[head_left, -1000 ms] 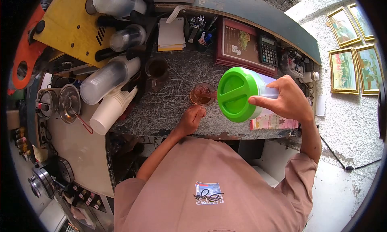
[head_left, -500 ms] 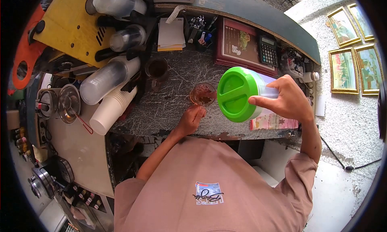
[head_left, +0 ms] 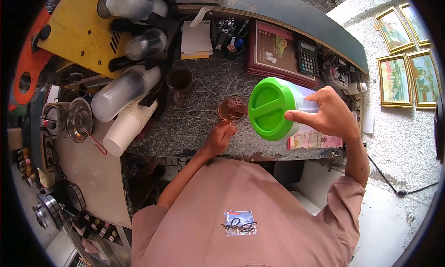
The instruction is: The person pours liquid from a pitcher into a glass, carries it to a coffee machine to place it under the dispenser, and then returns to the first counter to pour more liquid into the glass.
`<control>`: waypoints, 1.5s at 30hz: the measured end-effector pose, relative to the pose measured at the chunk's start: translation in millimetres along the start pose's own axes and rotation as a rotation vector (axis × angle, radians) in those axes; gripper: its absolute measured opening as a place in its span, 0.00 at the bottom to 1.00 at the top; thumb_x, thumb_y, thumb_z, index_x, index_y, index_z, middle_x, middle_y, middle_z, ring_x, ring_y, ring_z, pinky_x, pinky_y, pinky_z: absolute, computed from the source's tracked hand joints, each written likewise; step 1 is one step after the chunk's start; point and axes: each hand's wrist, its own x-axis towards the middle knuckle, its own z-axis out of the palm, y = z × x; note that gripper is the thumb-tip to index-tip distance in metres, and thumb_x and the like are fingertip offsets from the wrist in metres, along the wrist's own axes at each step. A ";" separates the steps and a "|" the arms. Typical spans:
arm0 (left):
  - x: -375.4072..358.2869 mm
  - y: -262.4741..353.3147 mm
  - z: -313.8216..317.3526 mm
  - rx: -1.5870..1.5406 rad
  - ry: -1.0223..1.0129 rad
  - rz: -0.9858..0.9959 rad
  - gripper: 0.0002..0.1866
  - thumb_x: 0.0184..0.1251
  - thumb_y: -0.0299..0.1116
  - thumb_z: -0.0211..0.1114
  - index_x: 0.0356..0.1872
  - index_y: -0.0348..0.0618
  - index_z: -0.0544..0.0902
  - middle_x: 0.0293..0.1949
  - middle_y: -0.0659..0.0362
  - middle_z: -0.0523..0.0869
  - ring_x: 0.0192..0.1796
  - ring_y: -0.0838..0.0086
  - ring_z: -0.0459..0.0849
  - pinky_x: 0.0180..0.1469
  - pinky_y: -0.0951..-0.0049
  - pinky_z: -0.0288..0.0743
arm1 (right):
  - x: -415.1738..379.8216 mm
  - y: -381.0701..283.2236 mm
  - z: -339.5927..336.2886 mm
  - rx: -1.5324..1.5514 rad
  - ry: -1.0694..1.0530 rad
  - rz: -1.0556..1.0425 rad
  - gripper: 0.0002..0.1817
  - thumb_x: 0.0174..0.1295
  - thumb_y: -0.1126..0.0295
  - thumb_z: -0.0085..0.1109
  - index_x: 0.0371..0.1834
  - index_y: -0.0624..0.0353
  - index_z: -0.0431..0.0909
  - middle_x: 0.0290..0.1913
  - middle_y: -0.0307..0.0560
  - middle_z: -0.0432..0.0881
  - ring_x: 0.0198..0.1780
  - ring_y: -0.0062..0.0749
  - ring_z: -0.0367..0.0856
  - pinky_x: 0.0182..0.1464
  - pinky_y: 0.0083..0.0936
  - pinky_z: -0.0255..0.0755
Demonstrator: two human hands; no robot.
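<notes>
Fingers of the right hand (head_left: 331,116) clamp the tilted, green-lidded jug (head_left: 273,108) over the glass (head_left: 233,108), which the left hand (head_left: 220,136) steadies with fingertips pinched together; pouring seems underway, next calling for a careful tilt back upright.

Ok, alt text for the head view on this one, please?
Seen from above, a person's right hand tilts a clear plastic jug with a round green lid toward a small glass of brown drink, which the left hand steadies on a grey marbled counter.
</notes>
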 end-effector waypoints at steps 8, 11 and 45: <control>0.1 2.4 -0.5 0.008 0.009 0.017 0.18 0.83 0.36 0.50 0.32 0.36 0.77 0.31 0.50 0.79 0.38 0.53 0.80 0.46 0.58 0.74 | 0.3 -0.1 2.0 0.017 0.017 -0.011 0.27 0.60 0.48 0.74 0.26 0.67 0.88 0.17 0.43 0.80 0.18 0.20 0.77 0.23 0.23 0.68; -0.7 -1.5 0.6 0.014 0.010 0.010 0.18 0.84 0.36 0.49 0.32 0.36 0.77 0.31 0.50 0.79 0.38 0.53 0.80 0.46 0.58 0.74 | 0.0 0.5 3.0 0.049 0.011 -0.004 0.27 0.60 0.48 0.74 0.26 0.67 0.88 0.17 0.43 0.81 0.19 0.20 0.77 0.23 0.23 0.68; 0.2 -4.8 0.2 -0.045 -0.020 -0.012 0.19 0.85 0.36 0.47 0.31 0.37 0.76 0.29 0.54 0.78 0.36 0.62 0.77 0.44 0.63 0.72 | -54.6 222.9 178.4 1.351 1.669 0.245 0.14 0.73 0.52 0.61 0.37 0.49 0.79 0.16 0.25 0.53 0.16 0.13 0.46 0.21 0.21 0.39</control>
